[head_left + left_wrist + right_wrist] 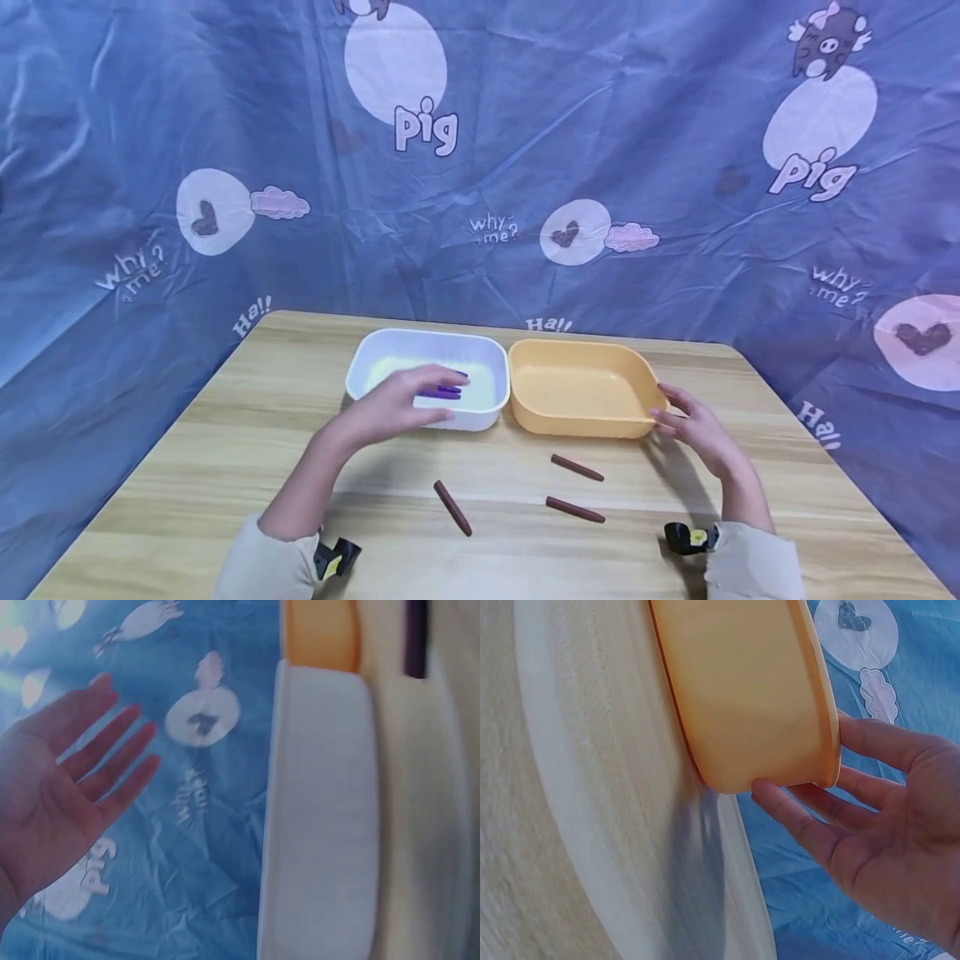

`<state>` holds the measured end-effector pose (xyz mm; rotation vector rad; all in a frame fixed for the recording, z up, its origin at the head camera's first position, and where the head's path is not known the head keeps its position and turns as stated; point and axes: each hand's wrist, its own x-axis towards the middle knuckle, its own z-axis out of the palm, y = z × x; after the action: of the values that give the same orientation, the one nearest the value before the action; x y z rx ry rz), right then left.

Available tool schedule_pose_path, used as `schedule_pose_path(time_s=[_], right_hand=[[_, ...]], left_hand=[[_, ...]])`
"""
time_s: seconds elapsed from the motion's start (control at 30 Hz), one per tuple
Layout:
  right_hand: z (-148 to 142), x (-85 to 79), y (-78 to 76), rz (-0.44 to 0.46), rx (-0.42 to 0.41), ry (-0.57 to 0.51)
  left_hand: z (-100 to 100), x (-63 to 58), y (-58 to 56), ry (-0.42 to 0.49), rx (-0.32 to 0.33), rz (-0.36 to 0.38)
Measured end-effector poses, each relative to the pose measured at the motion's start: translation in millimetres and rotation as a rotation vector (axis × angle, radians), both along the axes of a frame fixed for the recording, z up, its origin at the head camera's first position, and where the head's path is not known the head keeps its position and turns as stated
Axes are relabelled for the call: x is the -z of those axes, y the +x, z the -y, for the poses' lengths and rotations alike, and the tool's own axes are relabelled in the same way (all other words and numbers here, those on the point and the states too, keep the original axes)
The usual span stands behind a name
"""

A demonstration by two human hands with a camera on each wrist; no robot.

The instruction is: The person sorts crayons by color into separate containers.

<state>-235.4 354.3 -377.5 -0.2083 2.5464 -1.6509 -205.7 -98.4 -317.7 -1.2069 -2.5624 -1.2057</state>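
Observation:
My left hand [390,406] hovers over the front of a white box [480,421], its fingers loosely extended and nothing in them. Several purple sticks [442,394] lie inside the box, partly hidden behind this hand. In the left wrist view the palm and spread fingers show empty beside the white box [322,810]. At the right end of an orange box [577,427], my right hand [701,429] touches the rim and outer corner with spread, fairly straight fingers. The right wrist view shows the fingertips against the orange box [750,690].
Three slim brown sticks lie on the wooden table [225,467] before the boxes: one stick [453,507] at left, another [577,467] nearer the orange box, and a third [575,509] closer to me. A blue printed cloth [480,167] hangs behind the table.

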Motion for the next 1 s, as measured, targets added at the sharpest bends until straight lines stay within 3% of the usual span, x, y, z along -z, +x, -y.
schedule_pose_path(time_s=[0.1, 0.23, 0.47, 0.6, 1.0], right_hand=[[0.7, 0.5, 0.1, -0.012, 0.002, 0.036], [1.2, -0.6, 0.2, -0.025, 0.004, 0.073], [1.5, -1.8, 0.6, -0.034, 0.007, 0.11], [1.9, -2.2, 0.2, -0.031, 0.006, 0.121], [2.3, -3.8, -0.5, -0.005, 0.008, 0.109]], left_hand=[[-5.3, 7.7, 4.6, -0.125, 0.1, 0.063], [-10.0, 18.9, 8.4, -0.269, 0.183, 0.13], [-16.2, 38.4, 9.5, -0.42, 0.146, 0.151], [-20.4, 46.5, 9.6, -0.485, 0.16, 0.163], [-24.2, 56.3, 3.4, -0.546, 0.187, 0.172]])
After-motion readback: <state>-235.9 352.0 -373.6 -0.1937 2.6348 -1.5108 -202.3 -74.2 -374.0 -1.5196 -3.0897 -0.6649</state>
